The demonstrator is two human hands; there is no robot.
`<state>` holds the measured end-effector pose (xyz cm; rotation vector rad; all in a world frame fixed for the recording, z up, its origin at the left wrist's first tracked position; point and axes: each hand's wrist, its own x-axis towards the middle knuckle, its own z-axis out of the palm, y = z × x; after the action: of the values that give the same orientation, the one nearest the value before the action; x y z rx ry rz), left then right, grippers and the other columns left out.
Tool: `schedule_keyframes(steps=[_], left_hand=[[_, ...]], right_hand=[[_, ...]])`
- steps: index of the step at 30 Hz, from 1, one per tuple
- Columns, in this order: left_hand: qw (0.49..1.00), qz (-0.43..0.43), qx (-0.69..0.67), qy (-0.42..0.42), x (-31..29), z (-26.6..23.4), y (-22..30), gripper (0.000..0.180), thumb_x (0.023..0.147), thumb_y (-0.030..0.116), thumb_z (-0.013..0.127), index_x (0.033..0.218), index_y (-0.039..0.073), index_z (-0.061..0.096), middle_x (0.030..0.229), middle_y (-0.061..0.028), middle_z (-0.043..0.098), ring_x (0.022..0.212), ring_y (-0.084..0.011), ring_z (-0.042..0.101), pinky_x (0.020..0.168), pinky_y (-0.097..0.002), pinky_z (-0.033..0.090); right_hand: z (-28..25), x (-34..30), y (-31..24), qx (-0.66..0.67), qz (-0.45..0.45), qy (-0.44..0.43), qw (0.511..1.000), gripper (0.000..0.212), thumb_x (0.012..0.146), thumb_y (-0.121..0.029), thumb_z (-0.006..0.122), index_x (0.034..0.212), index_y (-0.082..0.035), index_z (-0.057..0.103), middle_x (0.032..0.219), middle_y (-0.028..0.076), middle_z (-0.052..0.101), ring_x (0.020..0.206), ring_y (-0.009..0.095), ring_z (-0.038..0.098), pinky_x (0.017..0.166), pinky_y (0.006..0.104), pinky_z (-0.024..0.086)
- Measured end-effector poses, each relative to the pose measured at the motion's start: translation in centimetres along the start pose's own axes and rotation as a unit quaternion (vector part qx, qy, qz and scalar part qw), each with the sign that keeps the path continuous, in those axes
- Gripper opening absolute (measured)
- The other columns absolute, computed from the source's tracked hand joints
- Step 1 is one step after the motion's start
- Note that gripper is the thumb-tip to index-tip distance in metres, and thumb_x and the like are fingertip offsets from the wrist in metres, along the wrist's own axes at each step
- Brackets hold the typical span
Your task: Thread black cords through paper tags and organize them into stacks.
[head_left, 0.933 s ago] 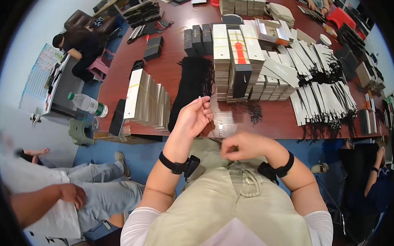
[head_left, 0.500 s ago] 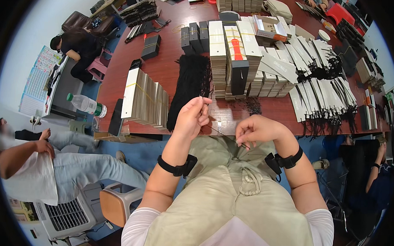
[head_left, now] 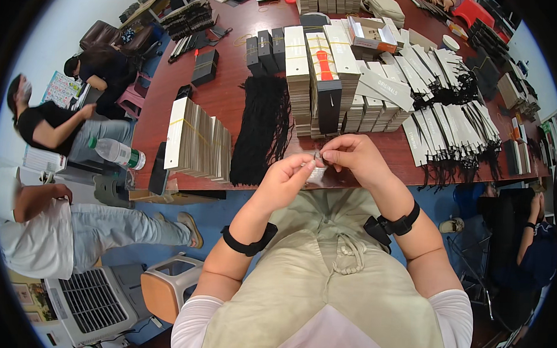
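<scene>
My left hand [head_left: 283,183] and my right hand [head_left: 354,159] meet at the near edge of the table, fingertips almost touching. Both are closed in a pinch on a thin black cord [head_left: 319,156], of which only a small dark bit shows between the fingers. Beyond my left hand lies a thick bundle of black cords [head_left: 262,127]. Left of it stands a banded stack of light card tags [head_left: 197,137]. Past my right hand are taller banded tag stacks [head_left: 298,82], with a dark block [head_left: 329,105] and an orange-red tool [head_left: 323,64] on them.
White tags strung with black cords [head_left: 455,134] lie at the right of the reddish table [head_left: 233,65]. An open box [head_left: 372,35] sits farther back. A plastic bottle [head_left: 118,153] is at the left edge. Several people are around, and a stool [head_left: 164,286] stands lower left.
My hands have come together; the cord stretched between them before is now mostly hidden in the fingers. My right hand moved up and left. At left another person has come into view.
</scene>
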<state>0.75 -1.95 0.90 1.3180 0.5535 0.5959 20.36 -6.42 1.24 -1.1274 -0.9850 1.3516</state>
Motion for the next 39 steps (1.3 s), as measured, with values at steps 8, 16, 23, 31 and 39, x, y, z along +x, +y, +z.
schedule_keyframes(steps=[8,16,23,31,39], left_hand=[[0.995,0.014,0.091,-0.035,0.0,0.1,-0.1,0.016,0.096,0.014,0.052,0.097,0.002,0.062,0.068,0.0071,0.048,0.062,-0.0004,0.039,0.054,-0.0184,0.032],[0.99,0.127,0.04,0.043,0.8,0.7,-0.7,0.022,0.094,0.012,0.051,0.113,0.0,0.053,0.096,-0.0022,0.055,0.086,-0.0072,0.052,0.076,-0.0218,0.044],[0.978,0.099,-0.18,-0.046,3.2,1.9,-1.4,0.035,0.099,0.021,0.044,0.126,0.001,0.038,0.096,-0.0045,0.05,0.078,-0.0103,0.048,0.075,-0.026,0.042],[0.997,-0.031,-0.076,-0.002,2.9,2.0,-1.9,0.013,0.094,0.017,0.057,0.096,0.004,0.06,0.069,0.0075,0.049,0.059,-0.0003,0.039,0.051,-0.0176,0.031],[0.996,-0.038,-0.052,0.057,2.3,0.9,-2.8,0.01,0.093,0.012,0.058,0.092,0.003,0.062,0.074,0.0063,0.055,0.064,0.0004,0.043,0.055,-0.0167,0.035]], right_hand=[[0.5,-0.4,-0.5,-0.046,-0.005,-0.03,0.998,0.013,0.08,-0.011,0.072,0.089,-0.001,0.07,0.071,0.001,0.064,0.057,0.006,0.051,0.051,0.0208,0.041],[1.1,-0.5,-0.1,0.012,-0.085,-0.033,0.996,0.008,0.081,-0.007,0.071,0.087,-0.002,0.068,0.094,0.002,0.059,0.075,0.006,0.053,0.064,0.0204,0.043],[0.8,-1.4,-0.7,-0.019,-0.145,0.016,0.989,0.009,0.081,-0.006,0.07,0.087,-0.001,0.067,0.1,0.002,0.051,0.076,0.007,0.051,0.065,0.0203,0.042],[-2.4,-1.8,1.0,-0.088,-0.1,0.062,0.989,0.01,0.085,-0.01,0.067,0.086,0.0,0.065,0.089,0.0,0.054,0.066,0.004,0.051,0.059,0.0205,0.043],[-5.8,-2.7,3.6,-0.547,-0.233,0.04,0.803,0.012,0.065,-0.005,0.071,0.076,-0.009,0.067,0.08,0.006,0.053,0.079,0.027,0.049,0.07,0.0355,0.043]])
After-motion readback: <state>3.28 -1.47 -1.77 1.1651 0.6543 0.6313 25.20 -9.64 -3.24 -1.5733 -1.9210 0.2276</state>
